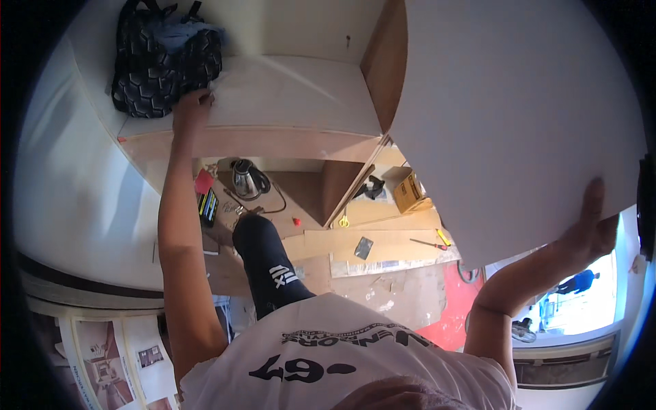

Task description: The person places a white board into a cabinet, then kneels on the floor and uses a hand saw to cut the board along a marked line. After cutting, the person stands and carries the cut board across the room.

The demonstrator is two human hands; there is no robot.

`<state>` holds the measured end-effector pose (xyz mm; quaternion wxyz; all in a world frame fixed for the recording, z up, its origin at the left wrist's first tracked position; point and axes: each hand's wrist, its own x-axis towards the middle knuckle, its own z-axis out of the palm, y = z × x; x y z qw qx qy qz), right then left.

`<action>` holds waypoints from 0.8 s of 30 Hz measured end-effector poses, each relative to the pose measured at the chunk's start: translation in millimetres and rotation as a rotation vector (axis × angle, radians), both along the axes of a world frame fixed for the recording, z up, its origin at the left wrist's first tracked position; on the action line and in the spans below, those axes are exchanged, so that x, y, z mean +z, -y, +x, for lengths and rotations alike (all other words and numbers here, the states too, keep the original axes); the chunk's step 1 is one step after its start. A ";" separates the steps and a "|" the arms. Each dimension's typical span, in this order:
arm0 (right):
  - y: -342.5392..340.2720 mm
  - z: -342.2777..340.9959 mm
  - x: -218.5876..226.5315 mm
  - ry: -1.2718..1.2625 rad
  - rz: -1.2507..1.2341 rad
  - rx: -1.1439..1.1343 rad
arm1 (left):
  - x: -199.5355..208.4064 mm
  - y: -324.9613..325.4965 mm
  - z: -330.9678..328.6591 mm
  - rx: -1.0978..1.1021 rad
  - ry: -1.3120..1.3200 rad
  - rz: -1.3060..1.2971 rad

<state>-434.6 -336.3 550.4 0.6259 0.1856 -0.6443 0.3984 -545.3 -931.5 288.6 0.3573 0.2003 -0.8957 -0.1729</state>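
My left hand (194, 100) reaches up to the front of a white-topped shelf (287, 89). Its fingers are curled beside the lower right corner of a black patterned backpack (160, 75); whatever lies in them, if anything, is too small to make out. A bluish cloth (184, 34) rests on top of the backpack. On the right, my right hand (593, 222) grips the lower edge of a large white panel (506, 116), its thumb against the near face. The fingers behind the panel are hidden. The panel stands tilted beside the shelf's wooden side (386, 61).
Below the shelf, a metal kettle (247, 180) with a cord stands on a lower surface. Yellow-handled scissors (344, 220), a screwdriver (429, 244), a cardboard box (408, 193) and wooden boards (321, 242) lie lower down. My raised knee (263, 253) is near the kettle.
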 end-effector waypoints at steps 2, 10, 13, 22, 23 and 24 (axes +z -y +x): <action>-13.6 -6.7 -0.5 -0.040 0.113 0.100 | -0.3 -2.8 0.1 -0.002 -0.031 0.013; 26.6 -3.1 16.3 -0.040 0.125 0.029 | 16.6 -20.8 12.3 0.006 -0.037 0.020; 57.3 -12.9 1.8 -0.034 0.150 0.195 | 23.3 -33.6 8.5 0.014 -0.041 0.029; 136.9 -98.8 -40.5 -0.059 0.425 0.278 | 39.3 -98.6 -4.9 -0.104 -0.205 -0.306; 142.2 -107.2 -39.6 -0.099 0.438 0.287 | 42.4 -131.4 -15.1 -0.260 -0.294 -0.040; 144.9 -111.3 -40.4 -0.137 0.454 0.293 | 43.6 -166.1 -26.9 -0.412 -0.379 0.233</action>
